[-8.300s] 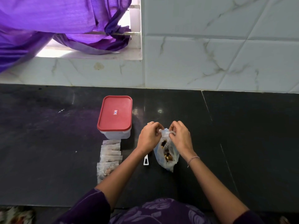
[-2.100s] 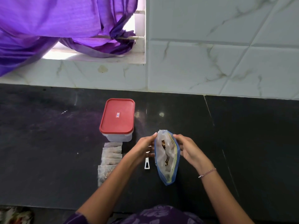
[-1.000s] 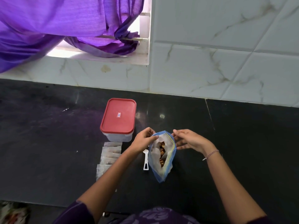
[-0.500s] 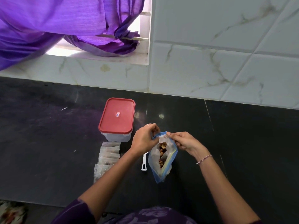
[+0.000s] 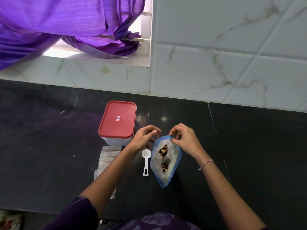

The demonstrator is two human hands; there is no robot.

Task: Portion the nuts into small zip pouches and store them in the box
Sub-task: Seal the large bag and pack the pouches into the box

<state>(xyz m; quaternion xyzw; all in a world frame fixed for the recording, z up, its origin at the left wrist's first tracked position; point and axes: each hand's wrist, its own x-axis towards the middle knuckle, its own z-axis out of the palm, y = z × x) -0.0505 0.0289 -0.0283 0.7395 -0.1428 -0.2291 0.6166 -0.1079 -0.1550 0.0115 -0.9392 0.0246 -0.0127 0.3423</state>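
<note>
Head view, looking down on a black countertop [image 5: 49, 155] backed by pale marbled tiles [image 5: 232, 63]. Near the back edge, left of the middle: the clear box [image 5: 114, 142], with its red lid [image 5: 117, 120] pressed on and nothing stored inside that can be seen. Right of the box and nearer the front edge, upright and sagging: the large blue-edged zip bag [image 5: 166, 173], mouth spread, with the nuts [image 5: 163, 151] low inside. Just in front of the box, running toward the front edge in an overlapping row: the small zip pouches [image 5: 107, 159], lying flat, partly hidden under the left forearm [image 5: 116, 171]; too blurred to tell whether any is filled. Right hand [image 5: 184, 140] at the far rim of the bag, fingertips pinching the plastic there. Left hand [image 5: 144, 137] just beside the bag's mouth, fingers loosely curled, gripping nothing visible, seemingly apart from the plastic. Between left hand and bag, flat on the countertop with its bowl toward the back edge: a white scoop [image 5: 146, 161], untouched. Judged from this, barely started: bag opened, and that alone. Still to come: scooping nuts into each pouch, zipping each one, lifting the red lid, laying the pouches in the box and closing it.
</note>
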